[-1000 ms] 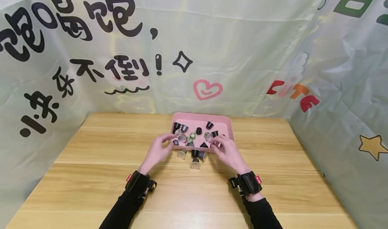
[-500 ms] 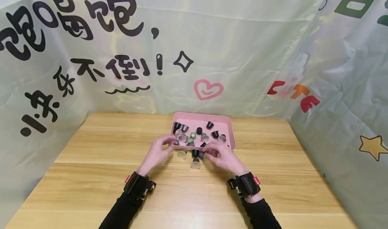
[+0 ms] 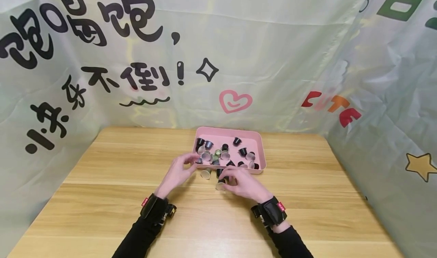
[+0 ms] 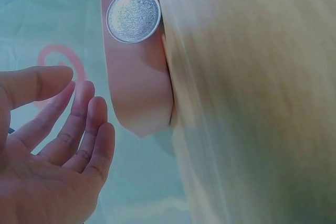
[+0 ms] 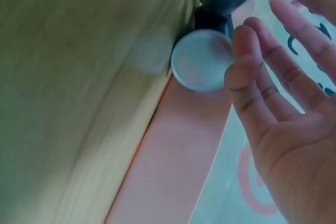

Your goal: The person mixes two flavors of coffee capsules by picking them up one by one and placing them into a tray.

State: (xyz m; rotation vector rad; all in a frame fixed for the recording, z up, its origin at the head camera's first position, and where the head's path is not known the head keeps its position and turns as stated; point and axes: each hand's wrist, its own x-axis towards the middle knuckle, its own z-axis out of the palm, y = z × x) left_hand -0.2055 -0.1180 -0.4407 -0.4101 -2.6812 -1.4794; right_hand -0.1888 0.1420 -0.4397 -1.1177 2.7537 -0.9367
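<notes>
In the head view, my right hand (image 3: 244, 182) reaches in from the right to the small coffee capsules in front of the pink tray (image 3: 254, 136). Its bent fingers and thumb stand apart beside a dark capsule with a pale lid (image 3: 220, 186); a black capsule (image 3: 219, 172) lies just behind. The right wrist view puts the fingertips at the edge of a round silvery lid (image 5: 199, 60), with no grip visible. My left hand (image 3: 178, 171) hovers by the tray's front left corner, fingers loosely bent and holding nothing. A capsule with a foil lid (image 4: 133, 16) appears ahead of it.
Several black, green and grey capsules lie scattered inside the tray, including a black one (image 3: 237, 141) toward the back. One pale capsule (image 3: 206, 173) rests on the wooden table (image 3: 136, 155) before the tray. A printed cloth (image 3: 273, 60) hangs behind and at both sides.
My right hand has moved left and nearer, from the tray's front right to the capsules before it. A pale-lidded capsule inside the tray has rolled left. My left hand stays nearly still.
</notes>
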